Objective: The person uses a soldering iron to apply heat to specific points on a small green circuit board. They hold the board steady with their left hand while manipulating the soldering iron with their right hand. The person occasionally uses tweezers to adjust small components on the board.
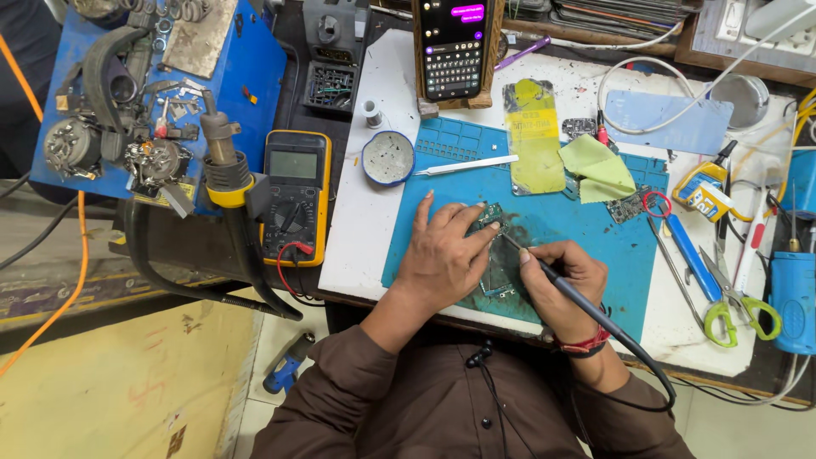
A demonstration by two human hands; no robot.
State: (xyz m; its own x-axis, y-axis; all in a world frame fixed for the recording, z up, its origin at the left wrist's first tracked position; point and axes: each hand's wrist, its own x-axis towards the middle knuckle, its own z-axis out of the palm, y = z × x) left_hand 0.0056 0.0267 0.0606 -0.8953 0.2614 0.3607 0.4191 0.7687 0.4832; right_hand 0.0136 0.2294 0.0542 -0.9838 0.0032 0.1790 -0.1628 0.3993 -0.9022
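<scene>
Both of my hands worked low on the blue mat [586, 234], just above my brown sleeves. My left hand [442, 255] lay flat with its fingers spread slightly apart, pressing down on a small green circuit board [490, 214] whose top edge showed beyond my fingertips; more of the board lay between my hands. My right hand [565, 280] was closed in a pen grip around a black soldering iron [544, 270], its tip touching the board near my left index finger and its cable running back past my wrist.

Right of my hands lay blue-handled pliers [690, 255] and green-handled scissors [731, 310], well apart from the board. Left of the mat stood a yellow multimeter [295, 195], with a hot-air nozzle [223, 157] just beside it.

Farther up the mat I saw white tweezers [467, 166], a round blue-rimmed dish [388, 158], a yellow plastic sheet [534, 136] and a folded yellow-green cloth [599, 167]. At the far edge a phone [453, 47] leaned upright in a wooden stand, its screen lit.
</scene>
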